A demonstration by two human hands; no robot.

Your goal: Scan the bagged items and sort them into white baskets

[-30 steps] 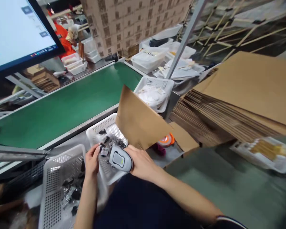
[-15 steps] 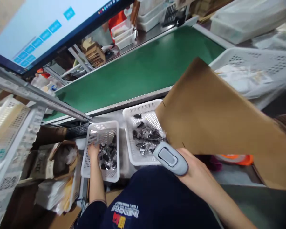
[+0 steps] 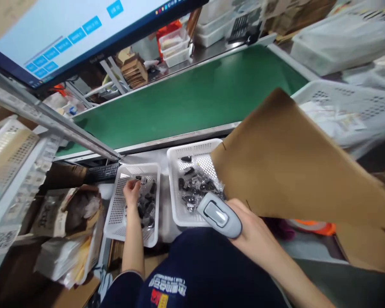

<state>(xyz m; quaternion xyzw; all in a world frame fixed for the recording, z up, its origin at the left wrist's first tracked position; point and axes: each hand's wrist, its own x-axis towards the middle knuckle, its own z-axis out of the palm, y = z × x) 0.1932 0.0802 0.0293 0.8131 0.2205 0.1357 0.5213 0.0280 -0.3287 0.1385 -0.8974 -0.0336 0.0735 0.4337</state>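
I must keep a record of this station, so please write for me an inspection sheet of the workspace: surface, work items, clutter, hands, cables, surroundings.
Surface: grey worktop, partly visible between two white baskets.
Work items: small bagged black pieces in the left basket and the right basket; grey handheld device.
Clutter: large cardboard sheet overlapping the right basket in view; keyboard beyond the left basket.
Hands: left hand at the left basket, fingertips by a small labelled bag, grip unclear; right hand holding the device.
Cables: nothing seen clearly.
Surroundings: green belt beyond the baskets; lit monitor at upper left.
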